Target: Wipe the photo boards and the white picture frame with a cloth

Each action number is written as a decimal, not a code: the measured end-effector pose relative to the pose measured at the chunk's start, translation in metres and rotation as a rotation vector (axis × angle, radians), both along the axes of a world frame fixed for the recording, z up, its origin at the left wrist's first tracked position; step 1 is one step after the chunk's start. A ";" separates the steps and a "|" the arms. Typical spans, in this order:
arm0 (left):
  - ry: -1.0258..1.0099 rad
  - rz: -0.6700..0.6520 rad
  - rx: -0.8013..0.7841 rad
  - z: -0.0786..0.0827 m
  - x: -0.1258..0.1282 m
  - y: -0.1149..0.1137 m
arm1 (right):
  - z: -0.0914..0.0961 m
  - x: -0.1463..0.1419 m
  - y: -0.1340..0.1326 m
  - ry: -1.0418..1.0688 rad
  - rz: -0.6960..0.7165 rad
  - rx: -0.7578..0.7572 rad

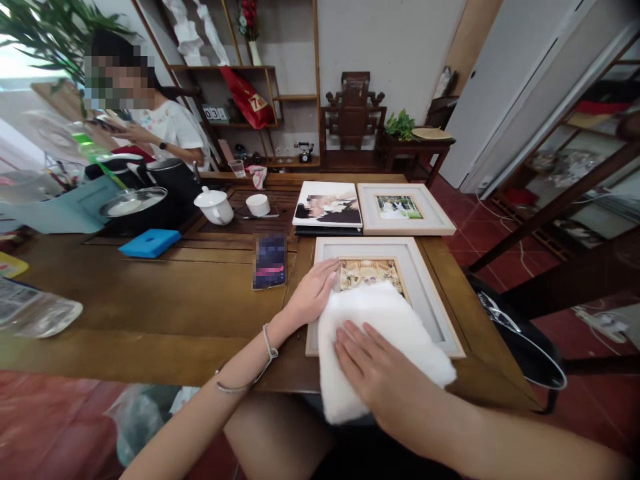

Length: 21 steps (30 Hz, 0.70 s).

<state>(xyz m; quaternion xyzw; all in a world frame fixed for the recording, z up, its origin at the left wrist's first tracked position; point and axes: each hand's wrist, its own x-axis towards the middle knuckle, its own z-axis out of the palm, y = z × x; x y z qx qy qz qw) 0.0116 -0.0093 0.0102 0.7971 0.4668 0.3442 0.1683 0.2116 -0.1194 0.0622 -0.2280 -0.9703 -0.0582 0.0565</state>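
Under both hands, on the wooden table (150, 300), lies a picture frame (430, 293). A white cloth (390, 320) covers its near part, pressed by the flat, open right hand (380, 373). The left hand (313, 293) rests open on the frame's left edge.

cloth (380, 333) on near frame (430, 293) | phone (269, 261) left | second frame (405, 209) behind

You have two picture frames, near (431, 301) and far (443, 217), one photo book (327, 203), one white cloth (385, 327), one phone (269, 261), one teapot (215, 207) and one cup (258, 205).
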 end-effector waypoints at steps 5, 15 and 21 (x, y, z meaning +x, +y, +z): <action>0.054 -0.028 0.013 -0.001 -0.002 0.000 | 0.019 0.073 0.005 -0.068 -0.090 -0.119; 0.104 -0.048 0.000 -0.001 -0.004 0.000 | -0.009 0.112 0.088 0.029 -0.470 0.066; 0.099 -0.047 -0.012 0.000 -0.004 0.000 | -0.004 0.080 0.048 -0.059 -0.428 0.051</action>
